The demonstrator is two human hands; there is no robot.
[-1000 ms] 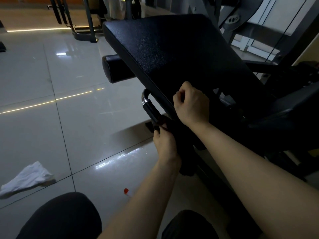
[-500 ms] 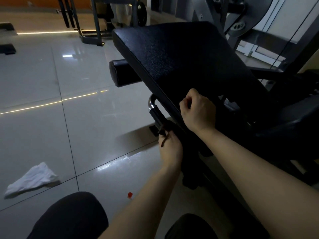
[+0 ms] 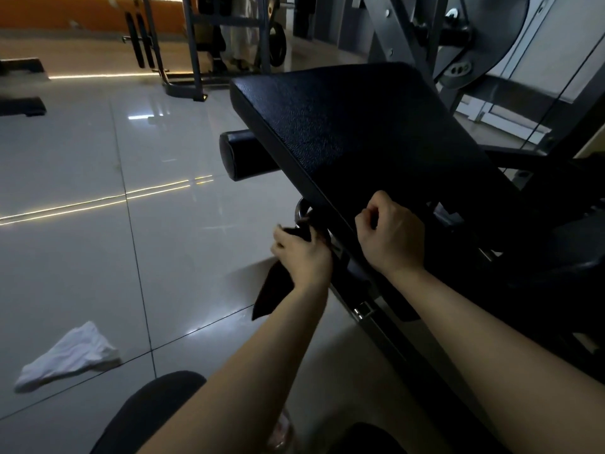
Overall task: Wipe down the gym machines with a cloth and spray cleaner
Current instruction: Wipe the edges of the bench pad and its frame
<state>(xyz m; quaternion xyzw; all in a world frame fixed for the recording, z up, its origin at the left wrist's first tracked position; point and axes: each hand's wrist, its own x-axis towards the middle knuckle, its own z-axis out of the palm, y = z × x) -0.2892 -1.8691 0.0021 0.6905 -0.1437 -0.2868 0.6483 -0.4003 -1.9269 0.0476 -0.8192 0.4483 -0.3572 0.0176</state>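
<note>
A gym machine with a slanted black pad (image 3: 360, 132) fills the right of the head view. Under the pad's near left edge juts a chrome handle (image 3: 301, 209) with a black grip. My left hand (image 3: 302, 257) grips a dark cloth (image 3: 273, 293) wrapped around that handle; the cloth's loose end hangs below my wrist. My right hand (image 3: 391, 239) is curled over the pad's near edge, holding it. No spray bottle shows.
A crumpled white cloth (image 3: 70, 355) lies on the glossy tiled floor at lower left. A black roller pad (image 3: 245, 155) sticks out left below the pad. Grey frames and weight racks (image 3: 209, 47) stand behind. My knees sit at the bottom edge.
My left hand has slid up the handle from its lower end, and the dark cloth now shows hanging from it. The view has tilted up and shifted; my right hand keeps its hold.
</note>
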